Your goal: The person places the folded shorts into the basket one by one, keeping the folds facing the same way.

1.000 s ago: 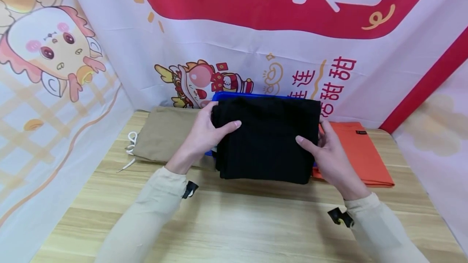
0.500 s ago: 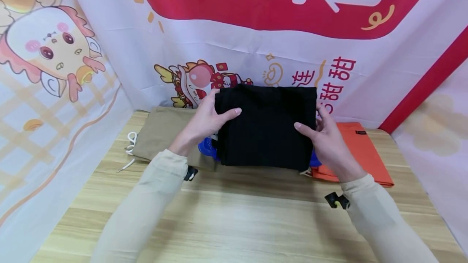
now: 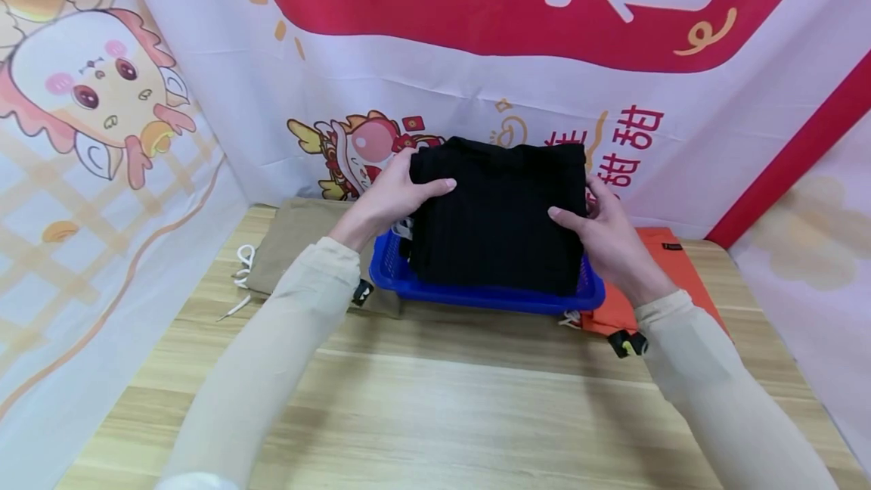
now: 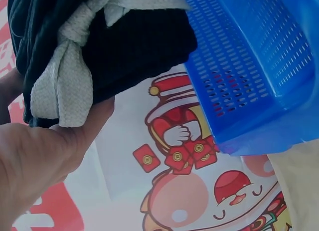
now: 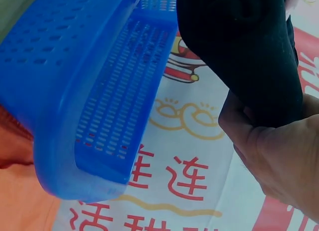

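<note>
Both hands hold a folded pair of black drawstring pants (image 3: 500,218) over a blue perforated basket (image 3: 476,298). My left hand (image 3: 391,191) grips the left side, thumb on the near face. At the opposite side my right hand (image 3: 605,229) grips likewise, its other fingers behind the cloth. In the left wrist view, a pale tied drawstring (image 4: 70,71) hangs from the pants above my left hand (image 4: 55,151). The right wrist view shows the thick folded edge in my right hand (image 5: 284,146), apart from the basket (image 5: 65,131). Most of the basket's inside is hidden by the pants in the head view.
Left of the basket lies a folded tan garment (image 3: 306,248) with a white cord (image 3: 245,263). A folded orange garment (image 3: 670,271) lies to the right. Behind the wooden table (image 3: 476,414) hangs a printed cloth (image 3: 224,97).
Both hands have raised the black pants upward and away from the table's front. The basket's front rim and sides, hidden before, now show beneath them.
</note>
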Demonstrator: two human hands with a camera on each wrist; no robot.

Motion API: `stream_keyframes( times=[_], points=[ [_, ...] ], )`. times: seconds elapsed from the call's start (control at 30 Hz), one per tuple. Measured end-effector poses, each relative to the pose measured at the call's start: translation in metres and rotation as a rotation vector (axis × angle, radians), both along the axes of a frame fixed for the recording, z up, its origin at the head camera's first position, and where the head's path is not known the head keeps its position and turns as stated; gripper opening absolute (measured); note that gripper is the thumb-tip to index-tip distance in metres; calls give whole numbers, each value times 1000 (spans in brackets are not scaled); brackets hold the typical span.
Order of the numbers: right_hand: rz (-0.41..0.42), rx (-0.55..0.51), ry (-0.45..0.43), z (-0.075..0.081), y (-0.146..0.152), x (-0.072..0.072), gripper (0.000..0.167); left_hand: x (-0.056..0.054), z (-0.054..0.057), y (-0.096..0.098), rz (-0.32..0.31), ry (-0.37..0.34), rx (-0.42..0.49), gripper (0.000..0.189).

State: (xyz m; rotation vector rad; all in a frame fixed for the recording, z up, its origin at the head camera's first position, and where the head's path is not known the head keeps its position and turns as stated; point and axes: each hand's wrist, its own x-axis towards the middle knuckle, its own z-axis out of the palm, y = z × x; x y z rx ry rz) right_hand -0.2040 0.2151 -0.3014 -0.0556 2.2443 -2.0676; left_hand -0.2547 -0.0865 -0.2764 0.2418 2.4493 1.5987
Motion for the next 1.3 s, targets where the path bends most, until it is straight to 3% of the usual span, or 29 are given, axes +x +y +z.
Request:
stream_keyframes(
  times=[0.23,0.43,0.53,0.87,1.07,1.3],
  points=[
    [51,51,-21,-3,5,-14,61,-16,-5,4,-16,-61,39,101],
    [98,131,-46,-9,6,-27,63,-29,-17,11,-67,-95,148,46],
    [124,152,-55,-13,7,-33,62,-34,-24,14,-71,-115,139,36],
    [163,277,-155,-24,9,-48,87,-43,-37,19,2,-180,-149,92],
    [184,402,-205,-32,10,-51,91,-43,-45,25,-17,-212,-237,93],
    [228,370,-243,-44,9,-52,89,-46,-55,30,-26,-211,-298,90]
  ],
)
